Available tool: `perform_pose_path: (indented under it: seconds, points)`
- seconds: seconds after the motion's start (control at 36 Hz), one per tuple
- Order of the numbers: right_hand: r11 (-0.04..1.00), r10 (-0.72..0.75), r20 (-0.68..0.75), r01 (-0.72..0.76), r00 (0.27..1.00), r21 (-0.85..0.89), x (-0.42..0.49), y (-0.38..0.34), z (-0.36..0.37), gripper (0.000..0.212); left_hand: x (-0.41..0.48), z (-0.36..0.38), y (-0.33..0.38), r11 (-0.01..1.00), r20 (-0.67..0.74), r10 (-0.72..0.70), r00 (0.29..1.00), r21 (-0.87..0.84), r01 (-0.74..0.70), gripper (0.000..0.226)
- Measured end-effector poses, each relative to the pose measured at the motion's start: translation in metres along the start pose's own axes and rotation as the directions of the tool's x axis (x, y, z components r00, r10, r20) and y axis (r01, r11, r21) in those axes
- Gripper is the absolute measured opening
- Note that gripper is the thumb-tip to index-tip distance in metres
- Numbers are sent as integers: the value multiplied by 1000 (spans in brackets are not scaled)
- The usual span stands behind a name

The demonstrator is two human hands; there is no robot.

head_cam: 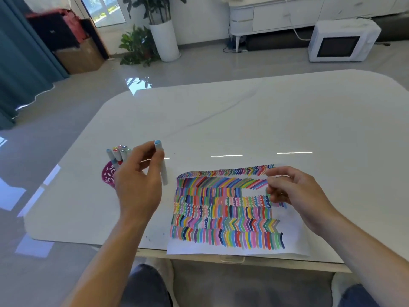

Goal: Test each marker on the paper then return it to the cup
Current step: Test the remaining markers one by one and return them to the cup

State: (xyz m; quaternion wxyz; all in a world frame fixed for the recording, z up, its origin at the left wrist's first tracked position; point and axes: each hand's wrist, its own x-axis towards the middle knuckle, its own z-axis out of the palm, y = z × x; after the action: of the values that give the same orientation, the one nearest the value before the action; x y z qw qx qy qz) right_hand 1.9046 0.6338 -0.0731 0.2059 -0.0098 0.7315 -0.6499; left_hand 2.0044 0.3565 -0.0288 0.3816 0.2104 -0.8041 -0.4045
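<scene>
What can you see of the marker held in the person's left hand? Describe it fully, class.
The marker has a pale grey-white barrel, plastic by its look, with a light blue end on top. It stands nearly upright, slightly tilted, its lower end blurred near the white table, between the purple cup and the paper. The left hand grips its upper half between thumb and fingers. Nothing else visibly touches it.

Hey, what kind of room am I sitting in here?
Probably a home living room: a low white cabinet along the far wall, potted plants beside the window, and a white table.
</scene>
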Motion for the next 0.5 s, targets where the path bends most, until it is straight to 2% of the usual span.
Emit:
perform_pose_path:
  seconds: [0.17, 0.28, 0.39, 0.5]
  points:
    - [999, -12, 22, 13, 1000, -47, 0, 4, 6, 9, 8, -27, -6, 984, -188, 162, 969, 108, -143, 17]
    - [997, -23, 30, 25, 999, -67, -1, 6, 10, 9, 14, -42, -14, 982, -248, 166, 954, 130, -137, 23]
    - [995, -30, 48, 34, 998, -96, 0, 8, 12, 8, 19, -52, -23, 975, -201, 138, 970, 201, -98, 20]
    - [994, -28, 64, 34, 998, -101, 0, 10, 12, 9, 21, -55, -30, 959, -106, 29, 994, 282, 2, 19]
